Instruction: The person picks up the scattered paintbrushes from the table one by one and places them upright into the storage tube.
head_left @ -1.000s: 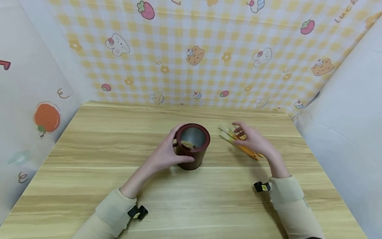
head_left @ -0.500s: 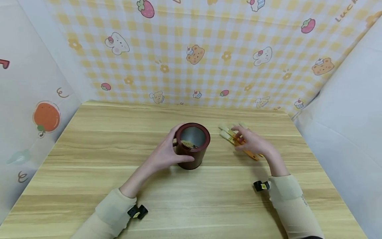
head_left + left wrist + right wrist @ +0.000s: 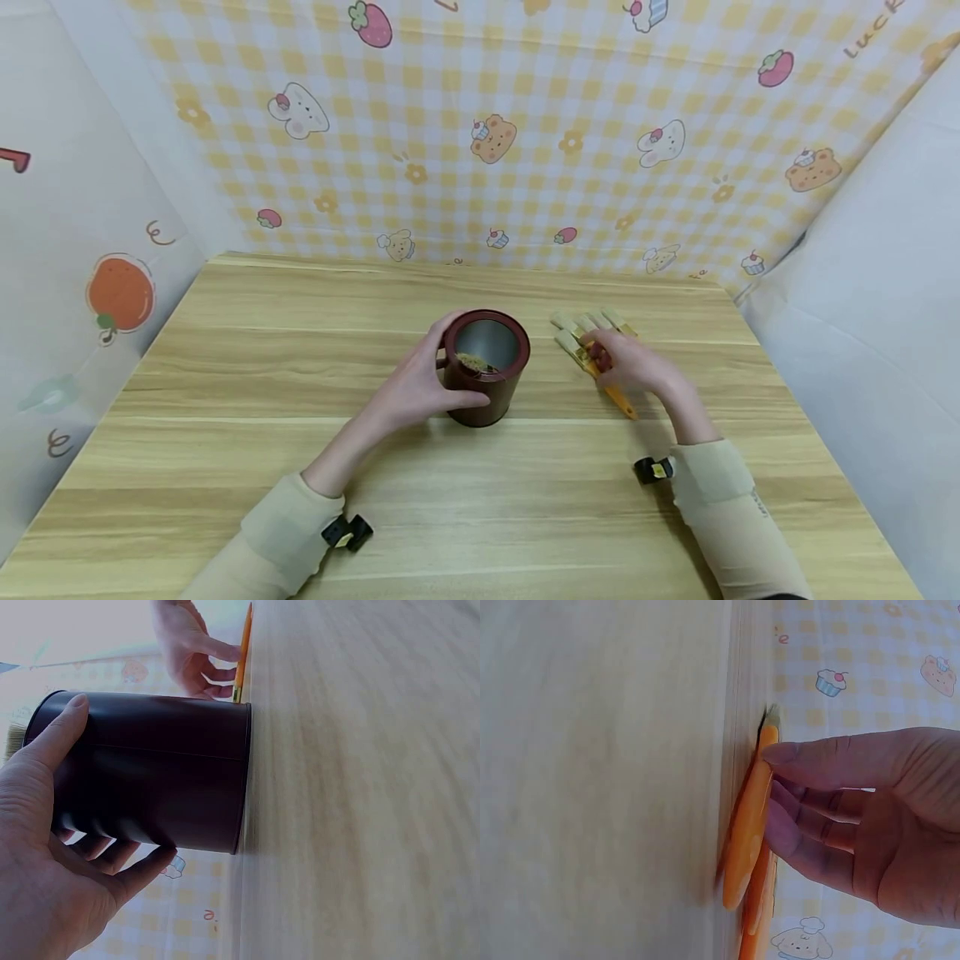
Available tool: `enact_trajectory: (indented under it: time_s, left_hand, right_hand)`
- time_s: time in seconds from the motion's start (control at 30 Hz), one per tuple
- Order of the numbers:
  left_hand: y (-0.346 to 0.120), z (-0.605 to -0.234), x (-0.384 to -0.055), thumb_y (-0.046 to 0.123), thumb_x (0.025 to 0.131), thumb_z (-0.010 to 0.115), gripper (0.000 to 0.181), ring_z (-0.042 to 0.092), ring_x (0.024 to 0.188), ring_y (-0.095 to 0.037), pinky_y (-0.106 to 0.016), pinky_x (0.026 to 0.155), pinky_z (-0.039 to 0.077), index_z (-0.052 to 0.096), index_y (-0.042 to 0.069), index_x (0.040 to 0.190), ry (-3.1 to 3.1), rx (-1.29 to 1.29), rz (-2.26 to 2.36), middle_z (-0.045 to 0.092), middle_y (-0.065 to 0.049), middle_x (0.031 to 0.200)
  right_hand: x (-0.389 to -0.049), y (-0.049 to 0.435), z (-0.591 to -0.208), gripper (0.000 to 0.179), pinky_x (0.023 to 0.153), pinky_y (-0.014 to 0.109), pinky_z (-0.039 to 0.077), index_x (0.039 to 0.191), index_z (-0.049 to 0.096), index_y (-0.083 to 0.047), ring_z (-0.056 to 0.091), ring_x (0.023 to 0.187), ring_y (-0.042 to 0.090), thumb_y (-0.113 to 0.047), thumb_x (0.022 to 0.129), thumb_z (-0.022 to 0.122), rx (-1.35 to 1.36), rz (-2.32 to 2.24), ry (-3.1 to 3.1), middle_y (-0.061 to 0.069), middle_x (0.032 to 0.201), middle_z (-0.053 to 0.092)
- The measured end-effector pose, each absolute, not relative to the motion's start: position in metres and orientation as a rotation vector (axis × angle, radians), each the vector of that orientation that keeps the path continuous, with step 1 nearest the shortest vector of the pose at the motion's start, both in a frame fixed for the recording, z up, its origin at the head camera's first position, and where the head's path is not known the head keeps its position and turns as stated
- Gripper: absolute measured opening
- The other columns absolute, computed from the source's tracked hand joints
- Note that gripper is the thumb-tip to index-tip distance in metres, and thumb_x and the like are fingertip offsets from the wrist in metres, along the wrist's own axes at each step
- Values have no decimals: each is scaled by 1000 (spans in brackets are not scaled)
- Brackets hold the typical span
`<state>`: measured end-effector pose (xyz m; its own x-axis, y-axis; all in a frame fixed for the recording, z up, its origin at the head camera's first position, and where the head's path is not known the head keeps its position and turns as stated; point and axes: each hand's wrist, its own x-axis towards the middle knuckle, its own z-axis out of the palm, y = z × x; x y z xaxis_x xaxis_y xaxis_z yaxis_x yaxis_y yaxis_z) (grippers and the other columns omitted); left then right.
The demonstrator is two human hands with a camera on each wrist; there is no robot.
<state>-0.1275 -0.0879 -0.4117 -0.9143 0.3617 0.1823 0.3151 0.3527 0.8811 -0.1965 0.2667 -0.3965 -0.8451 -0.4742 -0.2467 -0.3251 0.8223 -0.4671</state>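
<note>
My left hand (image 3: 412,392) grips a dark brown cylindrical can (image 3: 501,400) with a maroon rim and grey inside, upright on the table. Tan bristles (image 3: 472,362) show within its mouth; the left wrist view has bristles (image 3: 13,741) poking out at the rim. To the right, my right hand (image 3: 637,364) pinches an orange-handled paintbrush (image 3: 621,403) between thumb and fingers. The right wrist view shows my thumb on that orange handle (image 3: 748,832). Several other paintbrushes lie beneath, their pale bristles (image 3: 603,317) fanned toward the wall; my hand hides most of their handles.
The wood-grain table (image 3: 480,517) ends at a checked yellow cloth (image 3: 420,100) with cartoon prints behind it. White sheets stand on the left (image 3: 45,317) and right (image 3: 862,317). Table surface lies between the can and the brushes.
My right hand has lowered onto the brushes and its fingers have closed on one. That brush's handle end has swung toward me and left. The left hand and can stay put.
</note>
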Motion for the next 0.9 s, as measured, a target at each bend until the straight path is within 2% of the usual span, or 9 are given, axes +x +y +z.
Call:
enact_trajectory:
  time_s: [0.27,0.53,0.73,0.9]
  left_hand:
    - [-88,-411,-127,35,72,95,110,53,138,-25,-52,115,48,27,38,158,2550,623,1640,49,2,153]
    - [-88,-412,-128,34,72,96,110,53,138,-25,-51,114,49,28,38,158,2544,615,1653,49,2,153]
    - [-88,-412,-129,34,72,96,110,53,138,-25,-51,114,49,28,38,158,2536,616,1661,49,2,153]
    - [-88,-411,-129,34,72,96,110,53,138,-25,-51,114,49,28,38,158,2538,619,1658,49,2,153]
  right_hand:
    - [-198,265,-398,66,75,32,46,144,48,9,53,88,23,12,82,69,-588,-568,2633,17,109,63]
    - [-196,262,-393,60,77,34,52,141,50,6,61,89,24,9,85,69,-565,-674,2702,17,103,65]
    - [-191,256,-380,64,82,37,57,147,46,1,66,101,33,8,88,70,-492,-895,2783,18,110,60]
    - [-187,246,-365,67,78,22,56,150,45,-3,67,102,35,8,89,71,-424,-1144,2879,19,117,58]
